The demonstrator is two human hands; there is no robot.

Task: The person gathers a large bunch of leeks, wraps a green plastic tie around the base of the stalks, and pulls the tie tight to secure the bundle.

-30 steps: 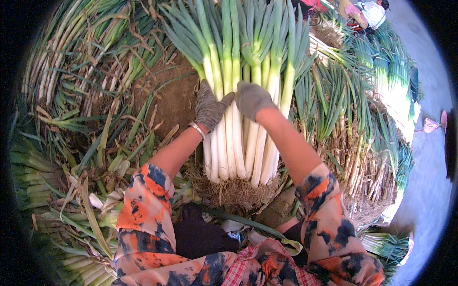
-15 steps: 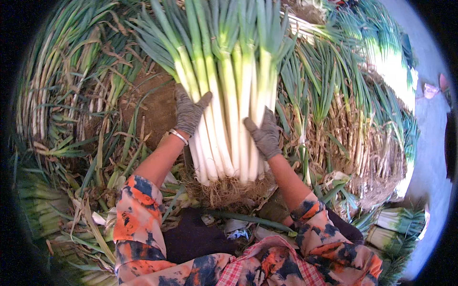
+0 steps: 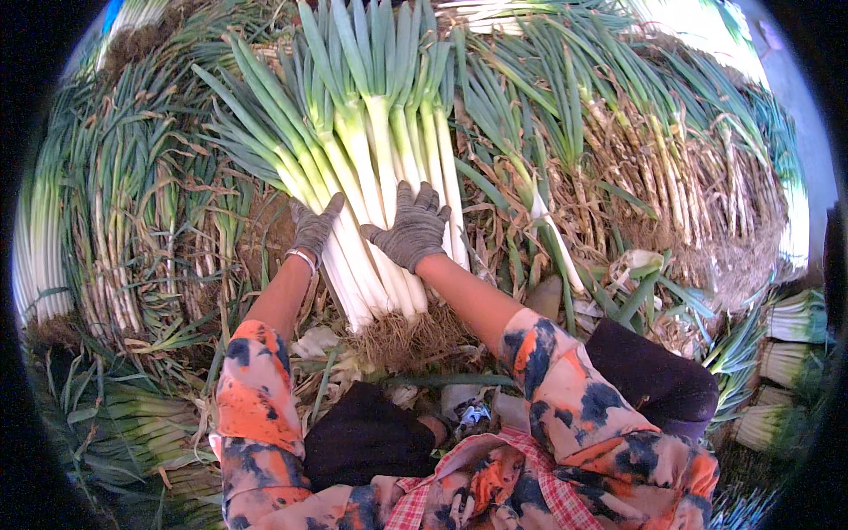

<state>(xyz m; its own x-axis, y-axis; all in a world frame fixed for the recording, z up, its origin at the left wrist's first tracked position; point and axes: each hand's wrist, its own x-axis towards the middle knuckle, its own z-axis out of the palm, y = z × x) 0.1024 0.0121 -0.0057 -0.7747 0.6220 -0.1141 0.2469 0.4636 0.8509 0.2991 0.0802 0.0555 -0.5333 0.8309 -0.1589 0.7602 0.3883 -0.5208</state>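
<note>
A bunch of long green onions (image 3: 358, 185) lies in front of me, with white stalks, green leaves pointing away and brown roots (image 3: 411, 340) toward me. My left hand (image 3: 312, 227), in a grey knit glove, cups the bunch's left edge, its thumb over the stalks and its other fingers partly hidden. My right hand (image 3: 413, 228), gloved the same way, rests on top of the white stalks with its fingers spread. The bunch slants, its leaves leaning left.
Untrimmed green onions with dry brown leaves (image 3: 671, 185) are heaped on the right, and more (image 3: 115, 230) on the left. Clean bundles (image 3: 795, 318) lie at the lower right. Stripped leaves surround my dark-clad knees (image 3: 654, 380).
My right hand has gone from the bunch's right edge onto its top, fingers now spread. The bunch tilts more to the left. The view has shifted, showing more on the left.
</note>
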